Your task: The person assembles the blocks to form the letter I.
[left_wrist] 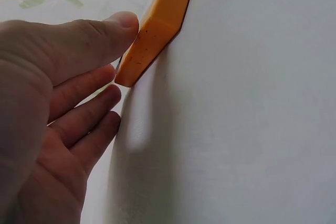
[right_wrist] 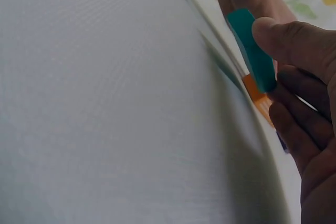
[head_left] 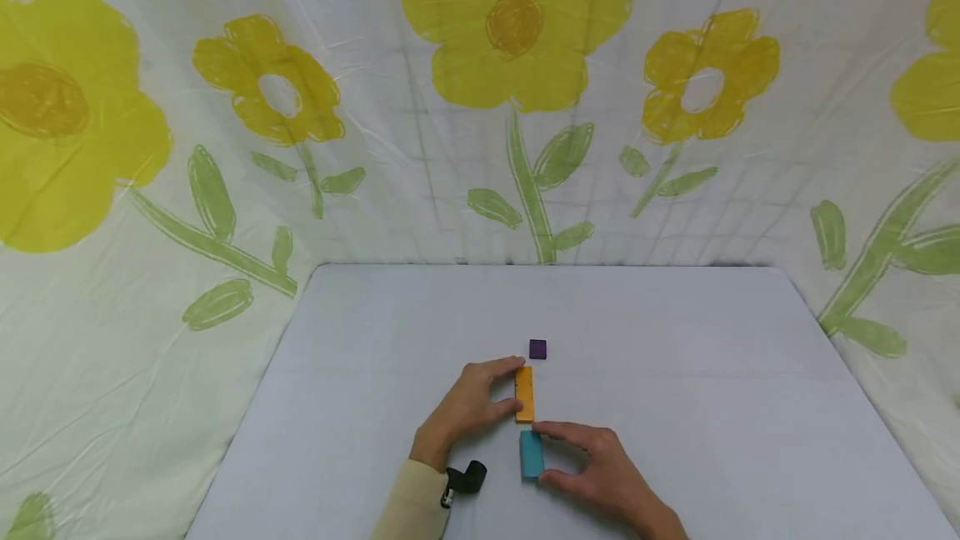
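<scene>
An orange rectangular block (head_left: 524,395) lies lengthwise near the middle of the table, its surface dotted with small dark marks. My left hand (head_left: 471,397) is at its left side; the thumb presses on the block (left_wrist: 152,32) and the index fingertip is by its far end. Closer to me, my right hand (head_left: 602,472) pinches a teal block (head_left: 532,456) between thumb and index finger, at its near and far ends. A shadow falls apart from the teal block (right_wrist: 251,48), which is held just over the table. Its far end sits close behind the orange block's near end.
A small dark purple square block (head_left: 537,349) lies beyond the orange one. A black device (head_left: 468,477) is strapped to the left wrist beside a beige sleeve (head_left: 412,502). The white table (head_left: 675,357) ends at a curtain (head_left: 360,215) printed with yellow flowers.
</scene>
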